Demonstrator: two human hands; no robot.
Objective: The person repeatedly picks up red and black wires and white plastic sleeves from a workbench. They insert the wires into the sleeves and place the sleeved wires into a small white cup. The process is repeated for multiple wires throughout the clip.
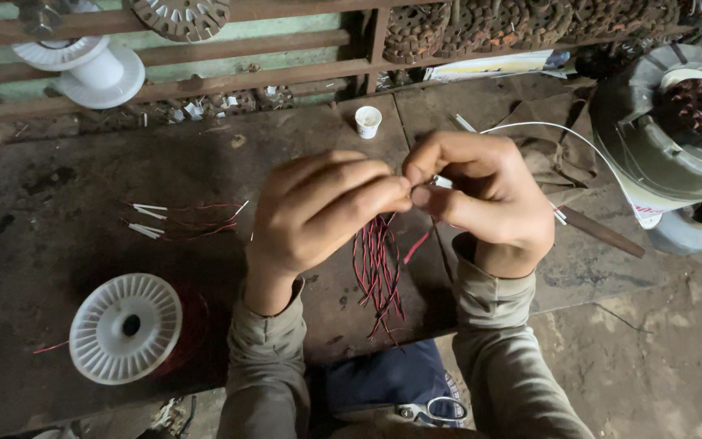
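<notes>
While both hands meet over the dark worn workbench (83,187), left hand (318,215) & right hand (481,195) pinch a thin white sleeve piece (442,182) w/ fingertips, above a bundle of red-black twisted wires (377,272).

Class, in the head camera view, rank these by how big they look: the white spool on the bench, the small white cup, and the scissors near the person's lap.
Largest to smallest, as they appear:
1. White spool
2. Scissors, partly hidden, so its rank is less sure
3. Small white cup, though it sits farther from the camera

Thin red wires (377,268), bundled, dangling from pinched fingertips (ends frayed), over dark workbench (83,211)
</notes>
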